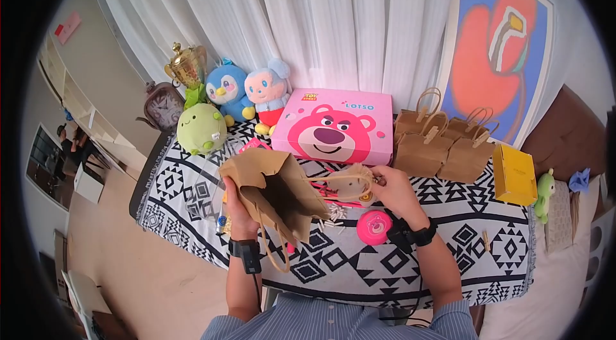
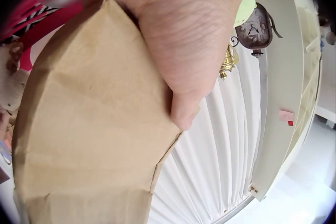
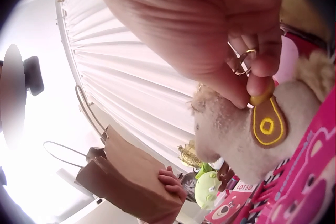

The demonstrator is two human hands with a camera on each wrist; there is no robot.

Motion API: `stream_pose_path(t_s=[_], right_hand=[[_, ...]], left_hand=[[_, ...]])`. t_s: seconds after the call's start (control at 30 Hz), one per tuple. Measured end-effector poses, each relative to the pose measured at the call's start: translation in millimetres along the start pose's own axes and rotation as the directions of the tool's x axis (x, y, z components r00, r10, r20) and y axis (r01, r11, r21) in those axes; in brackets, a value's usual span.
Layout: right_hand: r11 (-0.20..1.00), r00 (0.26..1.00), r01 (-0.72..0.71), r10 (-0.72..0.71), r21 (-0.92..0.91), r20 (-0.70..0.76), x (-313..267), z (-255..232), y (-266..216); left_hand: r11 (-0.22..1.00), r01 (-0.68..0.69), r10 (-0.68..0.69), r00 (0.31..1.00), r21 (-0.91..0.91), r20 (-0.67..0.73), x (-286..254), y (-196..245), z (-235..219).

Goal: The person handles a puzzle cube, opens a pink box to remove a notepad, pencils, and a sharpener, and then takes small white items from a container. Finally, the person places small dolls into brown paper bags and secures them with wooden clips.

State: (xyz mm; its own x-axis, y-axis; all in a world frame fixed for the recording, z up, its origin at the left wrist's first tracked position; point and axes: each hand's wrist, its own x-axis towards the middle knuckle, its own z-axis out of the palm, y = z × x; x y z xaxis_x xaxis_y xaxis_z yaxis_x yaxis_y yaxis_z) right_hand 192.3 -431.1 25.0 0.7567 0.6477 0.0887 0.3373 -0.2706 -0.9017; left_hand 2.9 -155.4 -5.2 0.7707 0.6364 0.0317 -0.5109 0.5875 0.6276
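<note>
My left hand [image 1: 241,213] grips a brown paper bag [image 1: 258,170] by its side, tilted so its open mouth faces me and to the right. In the left wrist view, the thumb lies along the edge of the bag [image 2: 100,108]. My right hand [image 1: 396,194] pinches a plush keychain [image 3: 226,129] at its brown tab [image 3: 270,124] with yellow stitching. A metal ring [image 3: 244,62] shows between the fingers. In the head view, the plush hangs just right of the bag's mouth, partly behind a bag handle [image 1: 321,178].
Behind stand a pink Lotso box [image 1: 330,128], plush toys [image 1: 228,91] and a green plush [image 1: 201,128]. Several paper bags [image 1: 420,153] and a yellow box [image 1: 514,174] are at right. A round pink case [image 1: 374,228] and small white pieces [image 1: 335,213] lie on the patterned cloth [image 1: 378,269].
</note>
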Motion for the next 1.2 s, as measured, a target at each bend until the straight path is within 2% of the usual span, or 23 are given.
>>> stream_pose_path(t_s=[0.07,0.13,0.17,0.23,0.27,0.33,0.47,0.5,0.53,0.6,0.63,0.67,0.73,0.77,0.8,0.87,0.9,0.93,1.0,1.03,1.07,1.13,1.2], right_hand=[[1.000,1.000,0.008,-0.008,0.022,-0.016,0.3,1.6,1.1],[0.996,1.000,-0.023,0.024,0.084,-0.011,-1.1,3.6,-2.2],[0.997,0.999,-0.028,0.030,0.078,-0.022,-1.6,4.1,-0.9],[0.997,1.000,-0.022,0.022,0.071,-0.003,0.6,9.7,4.3],[0.997,1.000,-0.025,0.026,0.068,-0.010,0.7,11.2,4.8],[0.999,1.000,0.019,-0.018,0.031,-0.013,-0.1,12.2,5.5],[0.994,0.992,0.103,-0.105,-0.036,-0.066,-1.7,11.4,6.1],[0.991,0.988,0.132,-0.134,-0.033,-0.070,-3.2,9.1,4.3],[0.991,0.989,0.128,-0.131,-0.039,-0.072,-5.2,5.0,-1.7],[0.983,0.983,0.186,-0.186,0.017,0.003,-12.7,-4.7,-16.7],[0.994,0.986,0.107,-0.106,0.001,0.127,-17.9,-13.1,-32.3],[0.995,0.987,0.104,-0.102,-0.011,0.122,-22.8,-16.0,-38.6],[0.958,0.952,0.264,-0.278,0.113,0.128,-32.8,-15.6,-45.4],[0.946,0.939,0.258,-0.293,0.195,0.180,-32.8,-14.5,-43.7],[0.949,0.942,0.255,-0.287,0.185,0.173,-36.4,-13.5,-45.5],[0.832,0.969,0.073,-0.189,0.550,0.157,-46.4,-14.2,-59.4],[0.854,0.964,0.146,-0.235,0.500,0.120,-47.1,-15.8,-52.7],[0.860,0.970,0.149,-0.223,0.489,0.098,-53.3,-20.5,-56.2],[0.748,0.995,0.081,-0.103,0.658,-0.005,-69.8,-27.4,-66.4],[0.745,0.979,0.200,-0.120,0.637,-0.167,-74.0,-25.2,-65.9],[0.753,0.976,0.204,-0.111,0.625,-0.185,-82.0,-30.3,-58.9],[0.970,0.968,0.012,0.049,0.243,-0.244,-101.6,-44.6,-39.4],[0.924,0.905,-0.021,0.179,0.381,-0.385,-122.7,-55.1,-37.3]], left_hand=[[1.000,-0.009,0.010,1.000,0.016,-0.020,-2.1,-0.3,-4.0],[0.999,-0.027,0.020,0.977,0.029,0.214,-2.5,-0.2,-7.9],[1.000,-0.017,0.011,0.975,0.024,0.221,-3.2,-2.8,-2.7],[0.990,0.038,-0.020,0.991,0.133,-0.132,-9.2,-2.2,10.5],[0.991,0.043,-0.027,0.992,0.130,-0.127,-9.6,-3.2,15.8],[0.999,0.033,-0.033,0.999,0.030,-0.013,-8.5,-8.0,23.7],[0.994,0.113,-0.113,0.994,-0.007,-0.012,-7.3,-20.2,34.0],[0.992,0.129,-0.128,0.991,-0.012,0.040,-8.5,-23.4,31.6],[0.992,0.127,-0.127,0.992,0.008,0.008,-9.8,-27.9,37.1],[0.990,0.143,-0.143,0.990,0.000,-0.010,-11.2,-36.9,51.0],[0.989,0.147,-0.147,0.989,0.009,0.005,-12.5,-40.7,57.0],[0.988,0.153,-0.153,0.988,0.000,0.012,-15.0,-44.1,65.4],[0.982,0.189,-0.188,0.982,0.014,-0.023,-19.7,-50.6,79.8],[0.972,0.235,-0.236,0.971,0.023,0.044,-18.0,-57.6,71.9],[0.970,0.244,-0.244,0.968,0.018,0.053,-20.7,-64.2,72.2],[0.953,0.111,-0.148,0.982,0.281,0.113,-28.6,-78.2,83.5],[0.948,0.132,-0.169,0.980,0.290,0.105,-34.4,-81.3,86.5],[0.947,0.147,-0.189,0.974,0.285,0.124,-37.3,-84.8,89.9],[0.873,-0.116,0.003,0.972,0.473,0.234,-42.2,-90.7,97.3],[0.875,-0.097,-0.024,0.970,0.475,0.242,-44.6,-89.1,104.4],[0.881,-0.087,-0.040,0.966,0.466,0.255,-44.3,-92.7,100.4],[0.718,-0.193,-0.154,0.893,0.669,0.423,-43.5,-98.5,86.5],[0.682,-0.228,-0.202,0.855,0.695,0.478,-51.7,-76.1,121.2]])
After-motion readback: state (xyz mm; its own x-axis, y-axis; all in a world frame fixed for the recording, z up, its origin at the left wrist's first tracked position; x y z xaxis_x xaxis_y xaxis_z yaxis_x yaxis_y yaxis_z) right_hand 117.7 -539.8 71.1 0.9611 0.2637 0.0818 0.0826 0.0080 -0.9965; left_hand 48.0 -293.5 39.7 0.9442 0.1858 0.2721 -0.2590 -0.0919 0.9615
